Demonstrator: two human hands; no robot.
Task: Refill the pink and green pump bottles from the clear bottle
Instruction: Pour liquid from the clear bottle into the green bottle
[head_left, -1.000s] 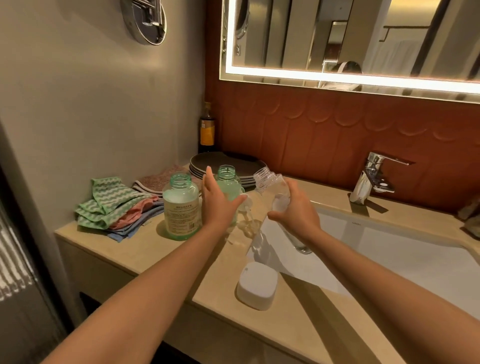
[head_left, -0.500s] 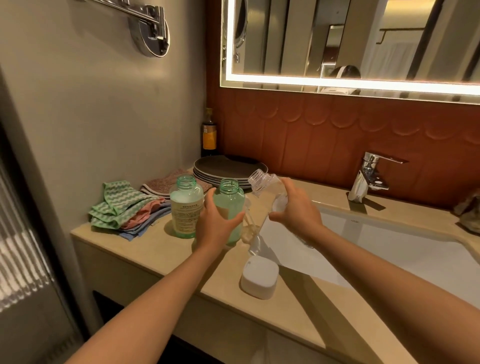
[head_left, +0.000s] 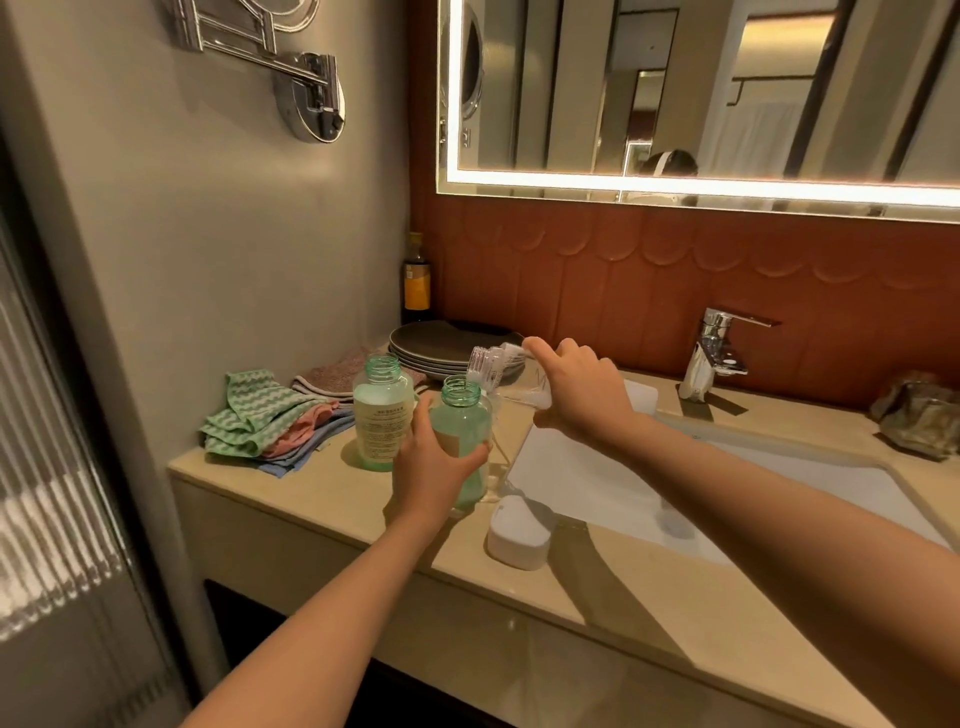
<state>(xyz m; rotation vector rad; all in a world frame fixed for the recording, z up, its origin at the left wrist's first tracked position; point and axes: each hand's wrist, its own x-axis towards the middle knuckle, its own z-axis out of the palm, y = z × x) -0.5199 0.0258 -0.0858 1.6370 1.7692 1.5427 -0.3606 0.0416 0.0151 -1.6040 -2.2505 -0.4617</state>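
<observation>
Left hand (head_left: 436, 462) grasps green bottle (head_left: 466, 421), uncapped, upright, beside sink (head_left: 597, 478). Right hand (head_left: 576, 395) grasps clear bottle (head_left: 493, 366), tilted, mouth just above green bottle's mouth. Labelled bottle (head_left: 382, 415) uncapped, upright on counter (head_left: 311, 499), just left.

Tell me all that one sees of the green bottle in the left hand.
The green bottle is translucent, plastic by its look, with a threaded open neck and no pump. It is upright by the sink, holding pale green liquid. The left hand grips its body; the mouth of the tilted clear bottle is close to its neck.
</observation>
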